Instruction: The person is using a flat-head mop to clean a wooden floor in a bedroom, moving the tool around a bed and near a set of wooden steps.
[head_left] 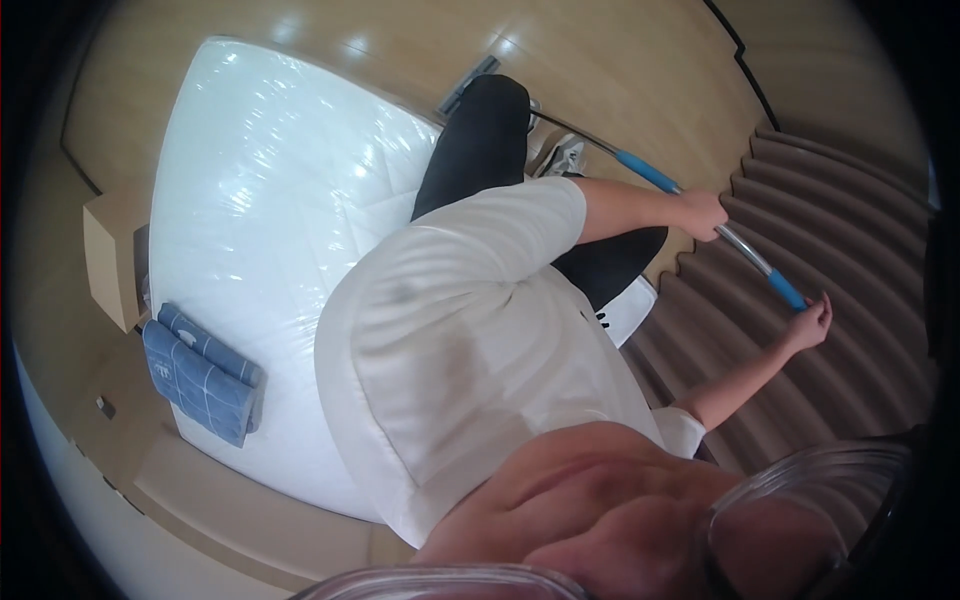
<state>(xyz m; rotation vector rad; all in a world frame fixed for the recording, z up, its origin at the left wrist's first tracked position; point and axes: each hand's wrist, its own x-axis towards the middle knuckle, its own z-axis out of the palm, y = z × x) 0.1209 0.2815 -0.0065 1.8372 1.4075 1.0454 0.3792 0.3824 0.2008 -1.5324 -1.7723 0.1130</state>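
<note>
A long-handled flat mop [744, 246] slants across the view, its metal pole fitted with a blue sleeve and a blue end grip. Its flat grey head [466, 87] rests on the floor beyond my dark-trousered knee, which hides part of the lower pole. My left hand [702, 215] is closed round the metal pole between the two blue parts. At the upper end, my right hand [811, 323] curls its fingers at the blue grip; the very tip of the handle is hidden there.
I sit on a white plastic-wrapped mattress [270, 180]. On it lies a folded blue checked cloth [203, 375]. An open cardboard box [112, 255] stands past its left edge. Brown curtains [800, 380] hang at right. A shoe [567, 153] shows on the wooden floor [620, 70].
</note>
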